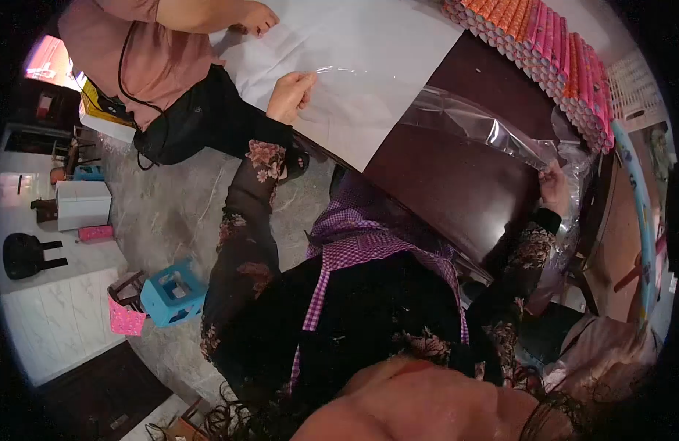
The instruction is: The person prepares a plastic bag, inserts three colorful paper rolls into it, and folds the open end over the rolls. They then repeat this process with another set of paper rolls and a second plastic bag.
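Note:
A long clear plastic film (483,125) stretches across the white sheet (347,110) and the dark brown table (457,184). At its left end my left hand (291,95) is closed, fingers pinched on the film's edge above the white sheet. My right hand (554,187) grips the other end near the table's right side, its fingers partly hidden by glossy folds. More crumpled clear plastic (574,180) hangs just beside that hand.
Stacked pink and orange patterned tubes (538,59) line the table's far side, near a white plastic basket (637,88). Another person (163,66) stands at the left, a hand (258,20) over the white sheet. A blue stool (174,290) stands on the floor.

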The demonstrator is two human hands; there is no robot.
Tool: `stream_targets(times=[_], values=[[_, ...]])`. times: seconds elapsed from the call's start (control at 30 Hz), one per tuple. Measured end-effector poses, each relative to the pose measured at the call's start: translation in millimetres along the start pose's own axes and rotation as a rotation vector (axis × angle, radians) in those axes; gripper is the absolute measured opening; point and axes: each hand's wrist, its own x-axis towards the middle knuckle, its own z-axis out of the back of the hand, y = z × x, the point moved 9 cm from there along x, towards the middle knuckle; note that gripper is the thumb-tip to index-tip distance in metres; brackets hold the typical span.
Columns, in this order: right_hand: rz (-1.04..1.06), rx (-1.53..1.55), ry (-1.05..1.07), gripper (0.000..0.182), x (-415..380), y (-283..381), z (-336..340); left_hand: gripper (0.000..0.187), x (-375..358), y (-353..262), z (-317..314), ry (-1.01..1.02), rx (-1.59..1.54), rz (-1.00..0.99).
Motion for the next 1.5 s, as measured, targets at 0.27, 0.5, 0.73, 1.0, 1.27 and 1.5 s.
stream_targets(times=[0.27,0.5,0.73,1.0,1.27,1.5], values=[[-0.134,-0.297,-0.041,0.042,-42.1,-0.2,-54.5,0.036,11.8,0.5,6.8,-0.006,0.025,-0.063],[-0.033,-0.721,-0.056,0.064,-56.2,17.4,-75.4,0.031,24.5,12.9,7.5,0.119,0.046,-0.053],[-0.160,-0.946,0.013,0.033,-60.0,5.3,-83.6,0.015,21.7,19.2,23.5,0.079,-0.009,-0.025],[-0.117,-0.911,0.096,0.031,-60.1,1.0,-96.1,0.017,20.7,22.0,37.5,-0.039,0.008,-0.034],[-0.094,-0.858,0.178,0.041,-67.0,4.1,-104.9,0.019,29.8,24.0,54.4,-0.119,-0.029,-0.066],[-0.015,-0.659,0.075,0.018,-65.3,16.5,-94.7,0.022,25.2,17.0,43.8,-0.008,-0.004,-0.049]])
